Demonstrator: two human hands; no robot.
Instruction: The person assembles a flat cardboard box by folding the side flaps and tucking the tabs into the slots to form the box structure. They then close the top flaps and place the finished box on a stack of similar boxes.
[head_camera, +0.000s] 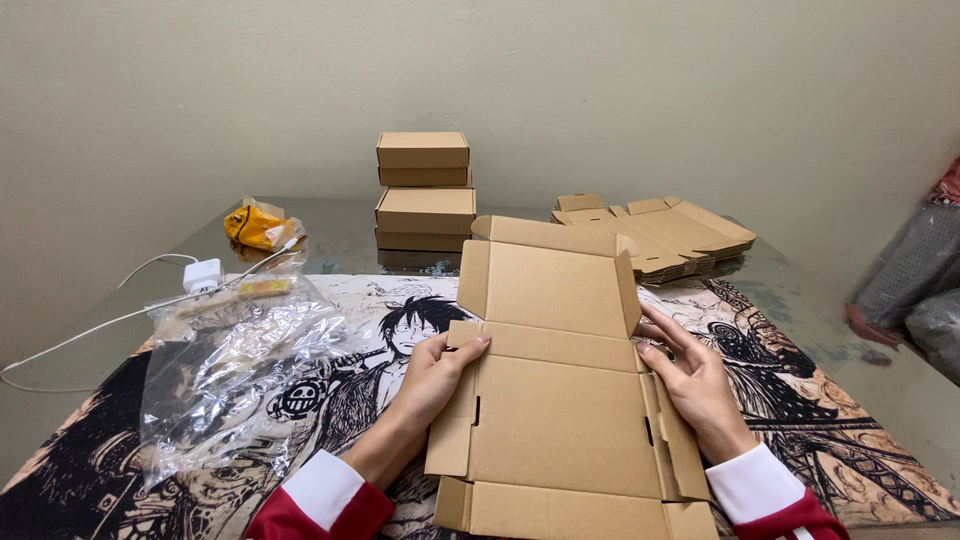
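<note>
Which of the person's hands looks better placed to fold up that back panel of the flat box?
Probably the right hand: its fingers reach the crease beside the half-raised back panel of the cardboard box blank. The left hand rests lower, on the left side flap.

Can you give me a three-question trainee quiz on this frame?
1. True or false: the flat cardboard box blank has its far panel folded up.
2. Which thing lies nearest the left hand?
A. clear plastic bag
B. stack of flat blanks
C. white charger
3. Fill in: the finished boxes at the far side stand in a ____.

Key:
1. True. The far panel stands up while the near part lies flat on the printed mat.
2. A.
3. Stack. The right hand touches the blank's right edge, fingers spread.
</note>
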